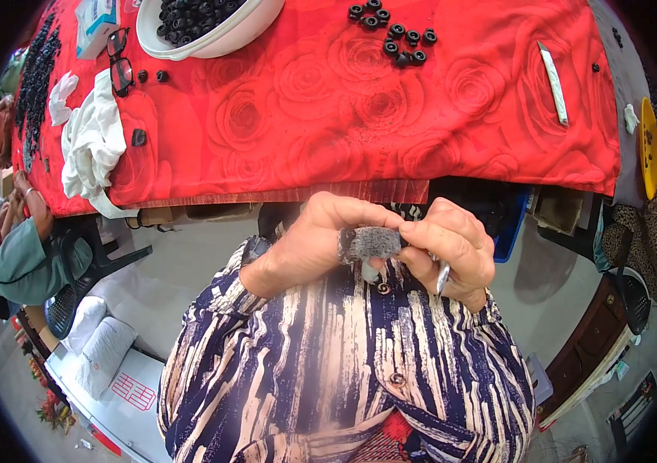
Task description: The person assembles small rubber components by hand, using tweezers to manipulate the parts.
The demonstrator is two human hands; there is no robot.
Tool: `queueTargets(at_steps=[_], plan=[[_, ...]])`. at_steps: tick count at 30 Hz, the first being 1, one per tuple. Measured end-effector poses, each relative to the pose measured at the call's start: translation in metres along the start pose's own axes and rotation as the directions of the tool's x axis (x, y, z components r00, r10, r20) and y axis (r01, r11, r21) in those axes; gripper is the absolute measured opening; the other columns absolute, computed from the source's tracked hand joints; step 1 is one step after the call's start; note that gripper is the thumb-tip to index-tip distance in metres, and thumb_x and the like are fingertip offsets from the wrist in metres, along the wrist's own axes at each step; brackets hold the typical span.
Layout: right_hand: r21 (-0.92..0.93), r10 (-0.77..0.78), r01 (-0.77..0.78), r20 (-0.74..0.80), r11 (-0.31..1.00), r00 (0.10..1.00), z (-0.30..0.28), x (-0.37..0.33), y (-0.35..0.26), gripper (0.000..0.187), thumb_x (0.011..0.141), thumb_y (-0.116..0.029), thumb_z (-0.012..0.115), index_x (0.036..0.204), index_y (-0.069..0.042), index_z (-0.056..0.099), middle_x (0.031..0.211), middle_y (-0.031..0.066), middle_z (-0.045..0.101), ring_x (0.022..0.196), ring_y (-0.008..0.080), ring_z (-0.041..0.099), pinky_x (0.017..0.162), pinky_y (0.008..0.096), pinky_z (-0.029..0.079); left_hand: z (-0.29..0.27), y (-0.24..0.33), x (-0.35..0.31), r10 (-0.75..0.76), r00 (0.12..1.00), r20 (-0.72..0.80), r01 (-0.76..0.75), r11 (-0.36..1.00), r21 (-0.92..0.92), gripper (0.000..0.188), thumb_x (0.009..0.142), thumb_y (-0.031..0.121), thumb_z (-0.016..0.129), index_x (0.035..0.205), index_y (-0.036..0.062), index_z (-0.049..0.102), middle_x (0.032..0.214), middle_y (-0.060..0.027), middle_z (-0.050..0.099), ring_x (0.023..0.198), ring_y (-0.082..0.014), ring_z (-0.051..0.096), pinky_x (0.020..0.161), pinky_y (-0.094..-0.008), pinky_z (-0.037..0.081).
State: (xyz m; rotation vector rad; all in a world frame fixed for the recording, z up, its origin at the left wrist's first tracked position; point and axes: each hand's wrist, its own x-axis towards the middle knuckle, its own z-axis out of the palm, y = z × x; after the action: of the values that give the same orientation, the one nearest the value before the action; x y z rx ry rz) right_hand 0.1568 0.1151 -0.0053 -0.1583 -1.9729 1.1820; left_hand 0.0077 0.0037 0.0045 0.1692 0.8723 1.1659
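Observation:
My left hand [309,238] is closed in front of my chest, just off the table's near edge. A grey, fuzzy fabric cover [375,243] wraps one of its fingers, and a whitish cover shows on a fingertip below. My right hand [456,251] meets it from the right, thumb and forefinger pinched at a small black piece [403,241] between the two hands. Most of that piece is hidden by the fingers. A slim silver pointed tool [443,278] sticks down out of my right hand; its upper part is covered.
A red rose-patterned cloth [290,147] covers the table. On it are a white bowl [224,38] of black rubber parts, several loose parts [396,32], a white-wrapped cutter [553,83], glasses [119,62] and a white cloth [96,143]. People sit at both sides.

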Motion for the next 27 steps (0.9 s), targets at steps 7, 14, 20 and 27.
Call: queueTargets(at_steps=[7,14,20,27], plan=[[-0.024,-0.043,0.043,-0.019,0.999,0.999,0.002,-0.002,0.003,0.040,0.054,0.004,0.078,0.091,0.002,0.064,0.068,0.0065,0.058,0.050,0.0155,0.051,0.044,0.0263,0.036,-0.005,-0.006,0.004,0.000,1.000,0.021,0.001,0.999,-0.046,0.017,0.084,0.002,0.060,0.100,-0.0005,0.065,0.082,-0.0047,0.065,0.069,-0.0079,0.060,0.062,-0.0200,0.049],[0.026,0.062,-0.061,-0.044,0.998,0.997,0.003,-0.004,0.004,0.033,0.059,0.007,0.076,0.088,0.001,0.063,0.066,0.0068,0.058,0.050,0.0162,0.052,0.044,0.0264,0.037,0.001,-0.006,0.003,0.238,0.969,-0.060,-0.235,0.971,0.043,0.021,0.080,-0.001,0.064,0.101,-0.0014,0.065,0.088,-0.0056,0.065,0.078,-0.0104,0.061,0.067,-0.0230,0.050],[0.094,0.461,-0.457,-0.030,0.885,0.887,0.008,-0.003,-0.002,0.027,0.066,0.002,0.074,0.088,0.001,0.060,0.067,0.0044,0.055,0.052,0.0082,0.049,0.049,0.0229,0.038,-0.001,-0.010,0.009,0.641,0.767,0.021,-0.501,0.579,0.643,0.023,0.073,-0.002,0.070,0.096,-0.0021,0.066,0.092,-0.0111,0.063,0.081,-0.0144,0.060,0.069,-0.0244,0.049],[-0.040,0.523,-0.523,-0.011,0.851,0.852,0.011,0.001,-0.003,0.029,0.064,0.001,0.075,0.089,0.000,0.060,0.071,0.0055,0.058,0.058,0.0116,0.056,0.053,0.0224,0.043,0.000,-0.014,0.007,0.572,0.814,-0.104,-0.469,0.752,0.462,0.030,0.073,-0.003,0.069,0.102,-0.0005,0.061,0.096,-0.0089,0.063,0.083,-0.0150,0.062,0.071,-0.0259,0.050]])
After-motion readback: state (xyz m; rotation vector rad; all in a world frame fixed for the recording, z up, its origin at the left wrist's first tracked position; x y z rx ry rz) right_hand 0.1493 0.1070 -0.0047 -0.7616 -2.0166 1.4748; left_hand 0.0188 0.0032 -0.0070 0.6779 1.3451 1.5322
